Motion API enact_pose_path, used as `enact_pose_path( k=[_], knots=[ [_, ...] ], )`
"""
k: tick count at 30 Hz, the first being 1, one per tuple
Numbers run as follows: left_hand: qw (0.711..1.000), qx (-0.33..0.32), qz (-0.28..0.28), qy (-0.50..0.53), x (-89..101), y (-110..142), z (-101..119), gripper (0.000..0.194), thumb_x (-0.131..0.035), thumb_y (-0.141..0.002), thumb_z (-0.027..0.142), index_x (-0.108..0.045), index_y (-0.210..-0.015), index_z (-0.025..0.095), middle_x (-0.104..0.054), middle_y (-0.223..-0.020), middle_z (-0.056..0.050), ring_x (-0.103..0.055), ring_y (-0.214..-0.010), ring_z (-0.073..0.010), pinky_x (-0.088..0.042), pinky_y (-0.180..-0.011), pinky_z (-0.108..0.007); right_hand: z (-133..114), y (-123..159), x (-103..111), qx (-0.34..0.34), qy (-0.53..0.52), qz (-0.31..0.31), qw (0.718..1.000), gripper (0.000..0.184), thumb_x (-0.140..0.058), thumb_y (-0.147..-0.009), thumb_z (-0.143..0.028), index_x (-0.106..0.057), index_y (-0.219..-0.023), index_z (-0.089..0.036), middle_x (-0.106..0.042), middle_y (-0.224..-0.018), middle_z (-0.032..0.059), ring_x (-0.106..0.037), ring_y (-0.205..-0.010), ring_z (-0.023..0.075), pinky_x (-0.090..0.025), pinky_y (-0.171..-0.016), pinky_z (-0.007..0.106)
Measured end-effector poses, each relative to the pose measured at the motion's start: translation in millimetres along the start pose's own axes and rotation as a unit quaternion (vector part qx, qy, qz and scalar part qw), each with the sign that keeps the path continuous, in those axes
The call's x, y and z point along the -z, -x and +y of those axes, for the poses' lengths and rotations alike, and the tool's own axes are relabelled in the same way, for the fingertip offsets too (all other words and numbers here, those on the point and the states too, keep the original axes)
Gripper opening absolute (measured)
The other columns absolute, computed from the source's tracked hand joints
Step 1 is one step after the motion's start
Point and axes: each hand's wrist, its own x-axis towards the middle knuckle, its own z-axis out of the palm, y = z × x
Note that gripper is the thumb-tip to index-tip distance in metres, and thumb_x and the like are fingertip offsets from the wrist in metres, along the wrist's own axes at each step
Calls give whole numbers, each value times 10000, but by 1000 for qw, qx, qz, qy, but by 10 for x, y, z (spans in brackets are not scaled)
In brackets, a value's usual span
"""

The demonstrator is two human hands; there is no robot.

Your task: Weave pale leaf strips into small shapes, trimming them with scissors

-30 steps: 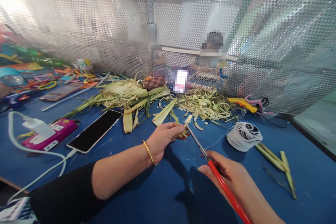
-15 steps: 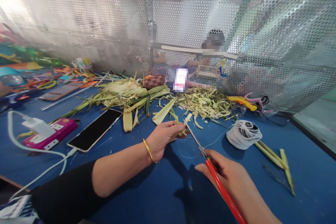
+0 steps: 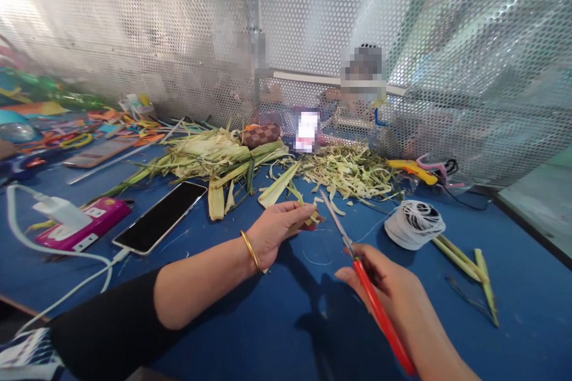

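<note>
Evidently the small piece of pale leaf [image 3: 313,219] is well to the left of the ball of white cord [image 3: 414,225], pinched between the thumb and fingers of the left hand [image 3: 286,223], which covers much of it, so its full shape cannot be told. Left of the cord and nearer the camera, the right hand [image 3: 386,289] grips red-handled scissors [image 3: 369,286], their tips beside the leaf piece and seemingly apart from it; whether the blades are slightly parted is unclear. For a clean snip, the pinch probably wants to sit close behind the cutting line, firm enough to stop the fibres twisting yet light enough not to crush them, with fingertips clear of the edges. Biting nearer the pivot should help with tough strands. Left of the cord and beyond it lies a heap of thin shreds [image 3: 351,172], with a bundle of broad leaves [image 3: 210,158] farther left; green stalks [image 3: 462,259] lie on its right.
</note>
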Motion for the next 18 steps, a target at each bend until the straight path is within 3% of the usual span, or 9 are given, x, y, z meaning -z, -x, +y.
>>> enact_pose_path(
  k=[3, 8, 13, 18],
  knots=[
    [999, -15, -25, 26, -6, 24, 17, 290, -741, -694, 417, -691, -787, 147, -716, -862, -59, -631, -740, -118, -428, -784, -244, -20, -44, 15, -32, -120, 66, 990, 465, -708, -654, -527, -666, -969, -188, -552, -527, -41, -467, -392, 101, -403, -371, 203],
    [996, 3, -66, 65, -83, 129, 10, 296, -771, -670, 400, -676, -778, 141, -722, -887, -81, -662, -796, -154, -453, -792, -252, -101, -89, 21, -49, -300, 92, 948, 537, -825, -517, -447, -665, -950, -174, -641, -635, 6, -568, -450, 135, -504, -417, 256],
    [995, 46, -50, 79, -182, 233, -67, 277, -814, -618, 350, -665, -745, 153, -659, -734, -5, -575, -647, -91, -423, -632, -211, -118, -62, -66, -33, -313, 108, 943, 553, -846, -505, -401, -675, -987, -190, -704, -711, 44, -677, -647, 211, -578, -552, 307],
    [999, 13, -28, 36, -236, 266, -132, 308, -821, -585, 393, -676, -686, 140, -574, -610, 22, -448, -556, -65, -368, -609, -218, -153, -40, -116, 3, -316, 94, 944, 491, -823, -544, -407, -666, -960, -198, -724, -771, 55, -696, -705, 230, -583, -567, 314]
  ],
)
